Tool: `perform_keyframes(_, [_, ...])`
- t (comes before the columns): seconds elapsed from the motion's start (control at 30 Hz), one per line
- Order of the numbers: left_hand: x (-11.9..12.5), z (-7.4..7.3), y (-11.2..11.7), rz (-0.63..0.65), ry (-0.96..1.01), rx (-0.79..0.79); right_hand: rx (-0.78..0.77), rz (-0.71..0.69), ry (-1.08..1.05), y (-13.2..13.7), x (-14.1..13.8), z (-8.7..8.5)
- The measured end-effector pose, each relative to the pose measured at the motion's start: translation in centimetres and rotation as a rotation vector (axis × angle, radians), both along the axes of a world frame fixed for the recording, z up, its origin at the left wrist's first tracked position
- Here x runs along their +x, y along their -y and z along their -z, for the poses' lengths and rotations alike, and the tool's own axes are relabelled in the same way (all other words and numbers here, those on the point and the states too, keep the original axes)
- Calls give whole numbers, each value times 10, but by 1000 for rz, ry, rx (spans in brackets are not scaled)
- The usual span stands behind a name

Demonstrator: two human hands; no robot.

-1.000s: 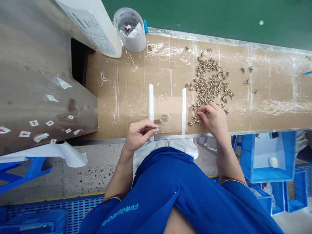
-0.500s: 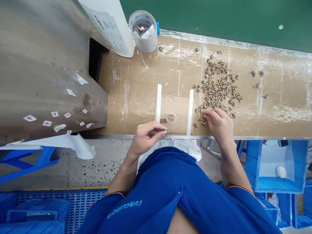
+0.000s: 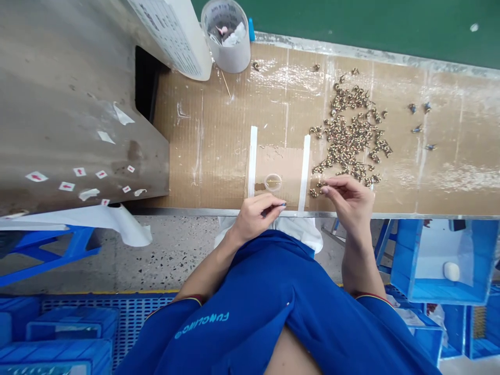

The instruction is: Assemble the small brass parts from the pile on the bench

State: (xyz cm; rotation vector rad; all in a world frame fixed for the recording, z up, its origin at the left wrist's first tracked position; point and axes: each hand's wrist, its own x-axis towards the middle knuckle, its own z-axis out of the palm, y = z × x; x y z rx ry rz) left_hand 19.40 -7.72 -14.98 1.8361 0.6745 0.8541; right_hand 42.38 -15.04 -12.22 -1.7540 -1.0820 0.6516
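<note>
Brass fittings (image 3: 349, 138) heap just right of the clear cup (image 3: 272, 182); we see right hand (image 3: 347, 200) pinched shut beside them, left hand (image 3: 258, 219) closed by the cup, any held piece too small to tell.

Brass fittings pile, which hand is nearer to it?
Right. The right hand is at the lower edge of the brass fittings; the left hand is farther off, by the bench edge.
</note>
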Motion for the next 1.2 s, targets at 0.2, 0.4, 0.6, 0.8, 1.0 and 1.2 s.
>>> perform_keyframes(0.2, [2, 5, 4, -35, -60, 83, -72, -65, -222, 3, -38, 5])
perform_keyframes(0.4, [0, 6, 2, -11, -57, 154, -144, -124, -297, 6, -50, 8])
perform_keyframes(0.6, [-3, 8, -1, 55, -71, 88, -183, -178, -309, 8, -55, 10])
perform_keyframes(0.8, [-4, 11, -2, 82, -65, 102, -171, -203, -326, 9, -54, 10])
perform_keyframes(1.0, [-4, 13, -1, 73, -63, 107, -168, -273, -351, 8, -53, 7])
perform_keyframes(1.2, [-4, 10, 0, 78, -69, 118, -163, -303, -335, 6, -57, 9])
